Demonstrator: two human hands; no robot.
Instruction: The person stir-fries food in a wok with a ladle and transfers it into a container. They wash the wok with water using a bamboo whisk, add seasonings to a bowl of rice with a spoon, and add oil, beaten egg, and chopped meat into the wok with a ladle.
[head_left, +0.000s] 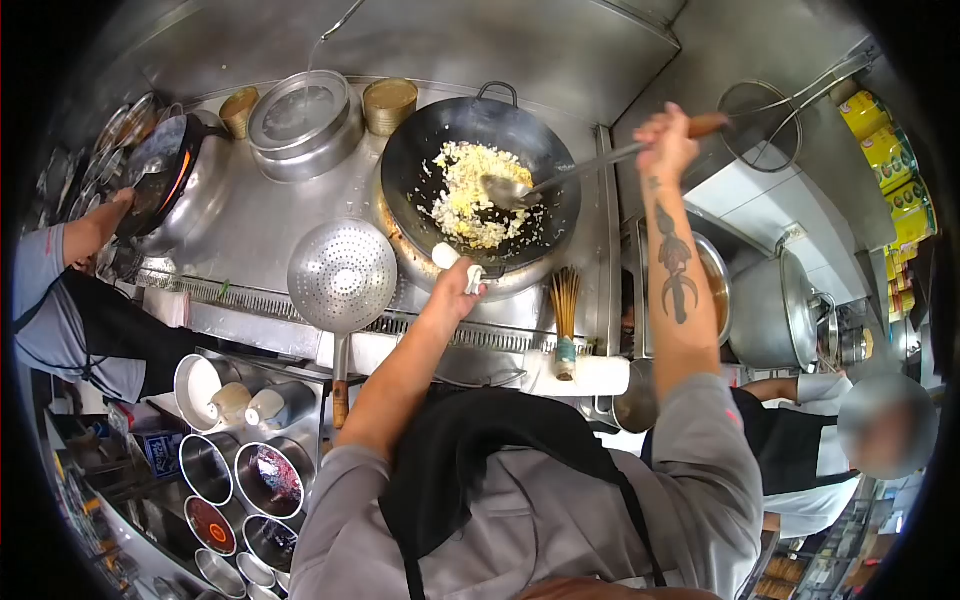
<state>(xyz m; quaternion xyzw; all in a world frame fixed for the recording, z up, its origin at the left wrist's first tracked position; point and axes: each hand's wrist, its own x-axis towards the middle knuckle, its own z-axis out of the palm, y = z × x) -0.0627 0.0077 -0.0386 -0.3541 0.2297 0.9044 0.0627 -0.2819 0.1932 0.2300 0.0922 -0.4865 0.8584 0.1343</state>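
Observation:
A black wok (408, 175) on the stove holds chopped pale and yellow food (470, 185). My right hand (664, 140) is closed around the long handle of a metal ladle (585, 167), near its wooden end. The ladle's bowl rests in the food at the wok's right side. At the wok's near edge, my left hand (458, 287) grips a white cloth (446, 257) against the near handle, which is mostly covered. Left of that hand lies a perforated strainer (343, 275) with a wooden handle.
A bamboo brush (565, 320) stands right of the wok's near side. Lidded pot (305, 125) and tins (389, 103) sit behind. Sauce containers (270, 478) are at lower left. One person (95, 320) holds another wok at left; another person (800, 440) is at right.

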